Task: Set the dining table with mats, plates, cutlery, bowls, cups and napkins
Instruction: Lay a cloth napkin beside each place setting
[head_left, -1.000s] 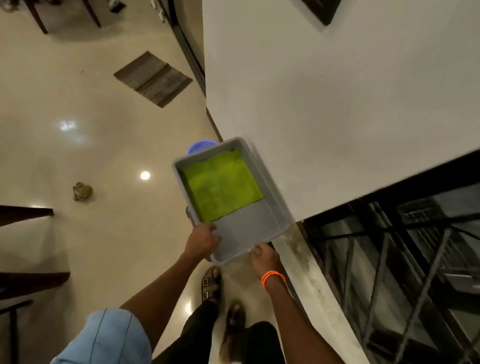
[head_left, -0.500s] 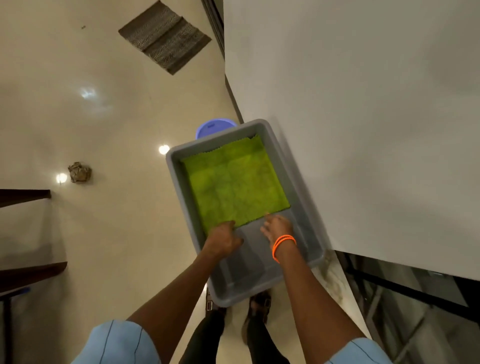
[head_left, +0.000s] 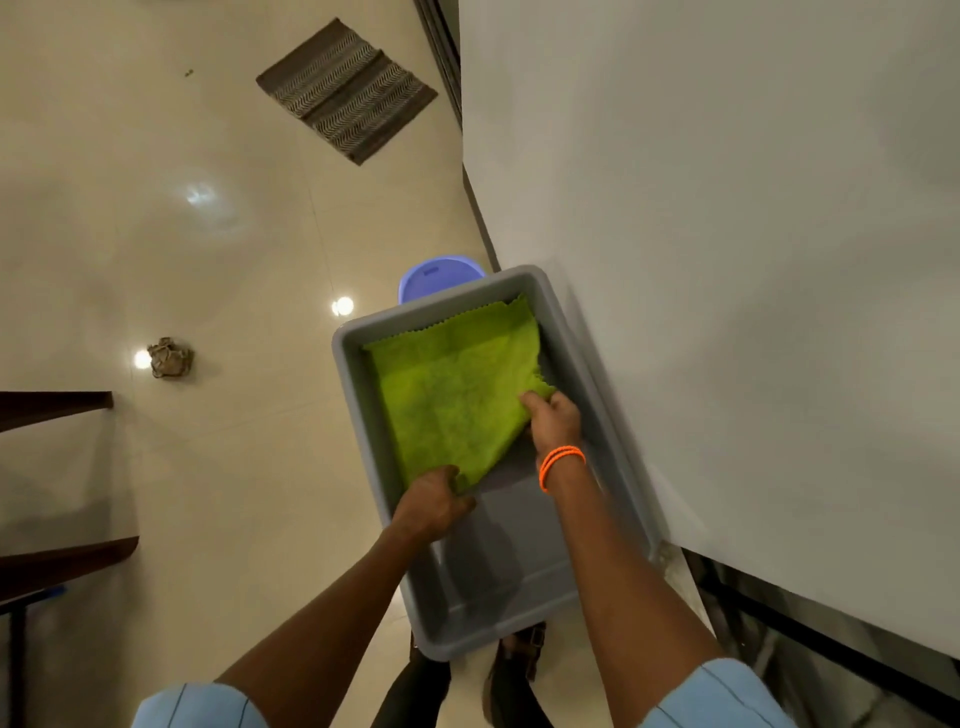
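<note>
A grey plastic tub (head_left: 608, 426) sits in front of me beside a white wall. Inside it lies a lime-green cloth (head_left: 452, 395) with zigzag edges. My left hand (head_left: 434, 504) grips the cloth's near corner. My right hand (head_left: 553, 418), with orange bands on the wrist, pinches the cloth's right edge and lifts that side off the tub floor. The near half of the tub floor is bare grey.
A blue plastic stool (head_left: 436, 273) shows just beyond the tub. A patterned doormat (head_left: 345, 88) lies on the glossy cream floor, and a crumpled wad (head_left: 170, 357) lies to the left. Dark wooden furniture edges (head_left: 57, 408) jut in at the left. My sandalled feet (head_left: 519, 660) stand below the tub.
Both hands went from carrying the tub's rim into the tub. They took hold of the green cloth, and its right side is now lifted and folding leftward.
</note>
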